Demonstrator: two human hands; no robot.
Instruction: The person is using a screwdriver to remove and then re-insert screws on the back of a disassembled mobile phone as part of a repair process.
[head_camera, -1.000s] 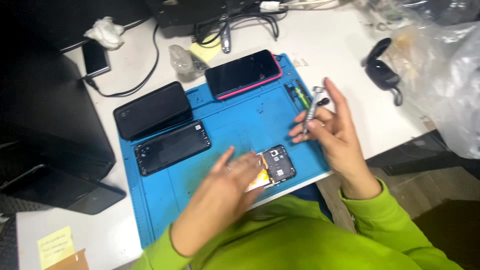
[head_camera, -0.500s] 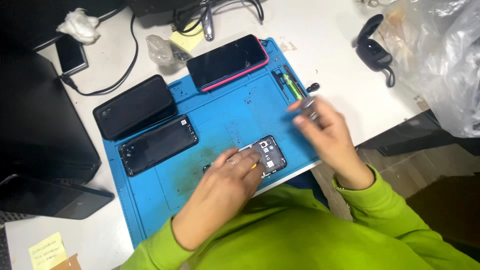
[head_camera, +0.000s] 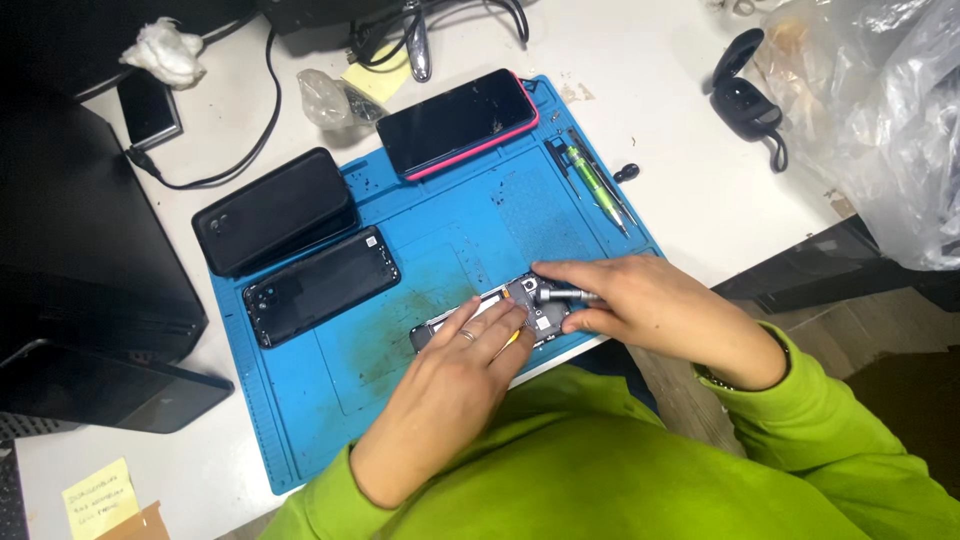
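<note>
A person in a lime-green top bends over an opened phone (head_camera: 525, 312) lying near the front edge of a blue work mat (head_camera: 300, 400) on a white counter (head_camera: 680, 150). The right hand (head_camera: 645, 305), which a second ago was raised beside the mat with a slim metal screwdriver (head_camera: 565, 294), has come down; its fingers (head_camera: 560, 272) now pinch the tool and lay its tip on the exposed inner frame of the phone. The left hand (head_camera: 460, 375) has slid forward too, its ringed fingers (head_camera: 480, 325) pressed flat together on the lower half of the phone, pinning it to the mat. The shift reads as moving from picking up a tool to working on a screw or part inside the handset, though the tip itself is too small to make out. Farther back on the mat lie a removed black back cover (head_camera: 320, 285), a black case (head_camera: 275, 210), a pink-edged phone (head_camera: 458, 122) and a green-handled tool (head_camera: 590, 180).
</note>
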